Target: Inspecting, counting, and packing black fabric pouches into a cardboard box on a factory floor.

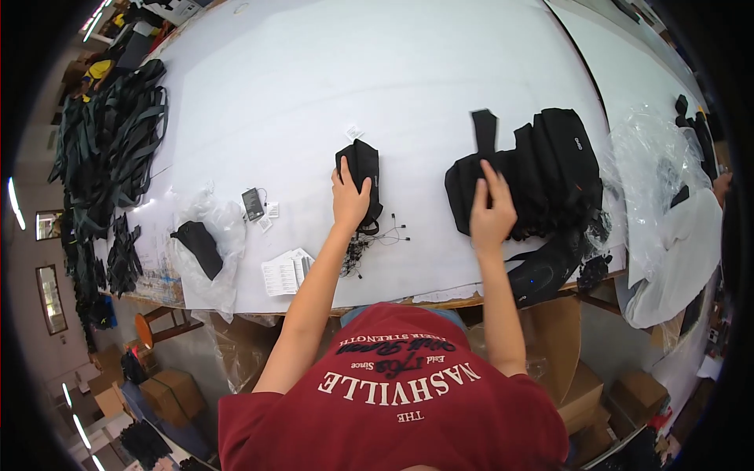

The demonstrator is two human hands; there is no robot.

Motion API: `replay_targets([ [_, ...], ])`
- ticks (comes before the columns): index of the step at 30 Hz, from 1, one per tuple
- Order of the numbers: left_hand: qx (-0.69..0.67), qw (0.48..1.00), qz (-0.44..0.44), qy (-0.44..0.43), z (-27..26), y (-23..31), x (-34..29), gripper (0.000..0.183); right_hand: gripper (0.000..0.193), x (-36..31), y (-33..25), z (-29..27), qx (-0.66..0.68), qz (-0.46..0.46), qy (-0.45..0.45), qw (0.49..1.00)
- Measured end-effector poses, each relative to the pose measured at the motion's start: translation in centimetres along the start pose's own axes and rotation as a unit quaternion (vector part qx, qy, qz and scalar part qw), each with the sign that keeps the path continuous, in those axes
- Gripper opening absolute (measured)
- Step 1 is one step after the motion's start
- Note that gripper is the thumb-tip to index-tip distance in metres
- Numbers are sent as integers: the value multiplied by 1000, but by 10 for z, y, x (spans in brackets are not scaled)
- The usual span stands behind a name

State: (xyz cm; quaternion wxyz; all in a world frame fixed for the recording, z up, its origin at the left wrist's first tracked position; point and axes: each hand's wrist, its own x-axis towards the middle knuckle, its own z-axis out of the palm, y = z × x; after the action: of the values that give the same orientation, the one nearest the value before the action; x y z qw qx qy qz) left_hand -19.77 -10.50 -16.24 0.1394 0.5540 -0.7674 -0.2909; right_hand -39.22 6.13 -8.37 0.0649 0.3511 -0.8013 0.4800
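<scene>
White tabletop [424, 86], near edge below; wide gap separating one black pouch [365, 163], left hand [351, 201] grasping it, from several overlapping black pouches [542, 177], right hand [492, 213] alongside, grip indeterminable.

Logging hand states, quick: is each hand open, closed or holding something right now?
Left hand: fingers spread over a small black pouch; grip cannot be told.
Right hand: fingertips by a black strap; whether it pinches cannot be told.

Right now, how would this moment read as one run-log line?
left hand: on black pouch | right hand: at pouch row, near dark strap | nearby: white cards | surface: white table
</scene>
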Motion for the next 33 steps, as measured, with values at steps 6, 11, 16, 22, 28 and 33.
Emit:
replay_targets([
  [6, -15, 999, 35, 36, 12, 26, -4, 86, 38, -86, -14, 128, 188, 58, -228, 954],
  [11, 6, 999, 13, 32, 10, 18, -9, 90, 43, -86, -17, 109, 166, 30, -327, 930],
  [16, 34, 998, 13, 52, 10, 19, -9, 87, 48, -56, 16, 42, -195, -14, -223, 955],
  [22, 32, 997, 26, 58, 14, 24, -8, 84, 41, -28, 57, 34, -283, -135, -244, 918],
  [28, 30, 998, 9, 54, 11, 17, -11, 84, 39, 3, 1, 33, 149, 11, -158, 976],
  [33, 30, 997, 41, 65, 20, 20, -5, 85, 43, -29, 44, 123, 149, 209, -255, 932],
])
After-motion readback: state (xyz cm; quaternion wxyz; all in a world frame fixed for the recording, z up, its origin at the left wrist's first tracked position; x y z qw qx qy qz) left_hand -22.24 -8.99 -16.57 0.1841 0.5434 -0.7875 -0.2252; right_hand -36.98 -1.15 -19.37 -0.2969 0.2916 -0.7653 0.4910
